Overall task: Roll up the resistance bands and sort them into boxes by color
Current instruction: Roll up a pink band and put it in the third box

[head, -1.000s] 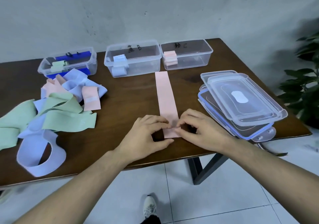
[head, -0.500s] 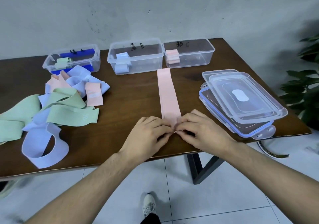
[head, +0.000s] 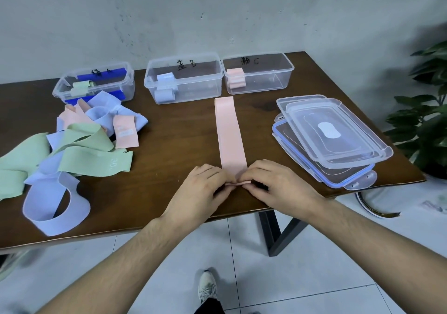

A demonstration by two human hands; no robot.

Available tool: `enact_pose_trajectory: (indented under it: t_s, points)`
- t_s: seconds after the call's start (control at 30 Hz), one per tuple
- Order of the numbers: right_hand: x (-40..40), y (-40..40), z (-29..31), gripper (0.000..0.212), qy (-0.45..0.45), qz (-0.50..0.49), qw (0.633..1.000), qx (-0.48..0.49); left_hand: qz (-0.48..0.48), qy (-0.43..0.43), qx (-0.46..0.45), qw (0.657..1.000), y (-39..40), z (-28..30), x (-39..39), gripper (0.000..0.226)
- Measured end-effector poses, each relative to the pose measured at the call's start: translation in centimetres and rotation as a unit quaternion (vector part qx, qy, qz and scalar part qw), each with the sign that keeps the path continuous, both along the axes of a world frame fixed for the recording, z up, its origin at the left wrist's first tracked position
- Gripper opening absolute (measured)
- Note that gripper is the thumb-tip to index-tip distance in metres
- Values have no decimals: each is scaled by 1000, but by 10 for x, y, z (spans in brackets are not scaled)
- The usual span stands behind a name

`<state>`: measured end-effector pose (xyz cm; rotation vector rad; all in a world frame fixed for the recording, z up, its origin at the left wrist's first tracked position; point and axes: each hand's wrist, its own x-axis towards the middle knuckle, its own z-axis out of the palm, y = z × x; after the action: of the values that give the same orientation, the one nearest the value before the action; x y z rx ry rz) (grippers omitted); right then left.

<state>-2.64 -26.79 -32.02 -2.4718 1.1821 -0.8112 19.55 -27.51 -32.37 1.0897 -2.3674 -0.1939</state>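
A pink band [head: 229, 132] lies flat and straight on the brown table [head: 169, 144], running from just in front of the boxes back to the near edge. Its near end is folded into a small, tight roll. The left hand [head: 200, 190] pinches the left side of this roll with curled fingertips. The right hand [head: 273, 185] pinches the right side in the same manner; both hands rest low on the table surface, with their fingertips almost meeting over the roll. Three clear boxes stand in a row along the far edge. The left box [head: 94, 83] holds a green roll and a dark blue item. The middle box [head: 183, 79] holds light blue rolls at its left end. The right box [head: 258, 74] holds pink rolls at its left end and sits just beyond the far end of the pink band. Handwritten marks appear on each box; they are too small to read with certainty. A loose pile [head: 72, 144] of green, blue and pink bands occupies the left part of the table, with one blue loop [head: 55, 207] standing open near the front edge. Stacked clear lids [head: 331, 134] lie to the right of the pink band, well apart from it.
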Motion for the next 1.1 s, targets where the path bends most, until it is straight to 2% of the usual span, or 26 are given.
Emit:
enact_pose_trajectory:
  t_s: [0.07,0.17,0.3,0.47,0.63,0.9,1.1]
  points:
    - [0,1,0,14,-25,-7,999,19,-1,10,29,1000,-1,1,0,29]
    - [0,1,1,13,-49,-16,997,50,-5,23,45,999,-2,3,-1,22]
    - [-1,1,-2,15,-42,-29,998,37,2,35,55,998,-3,6,-2,20]
    - [1,2,-2,16,20,-30,999,-36,-9,5,38,999,-4,8,-1,17]
    - [2,0,1,15,75,-18,993,-94,2,12,36,999,-4,9,-3,15]
    - [3,-5,2,13,-10,-56,997,48,12,55,86,995,-9,9,-5,15]
    - [3,-8,2,10,8,-65,998,21,20,36,64,997,-8,11,-7,14]
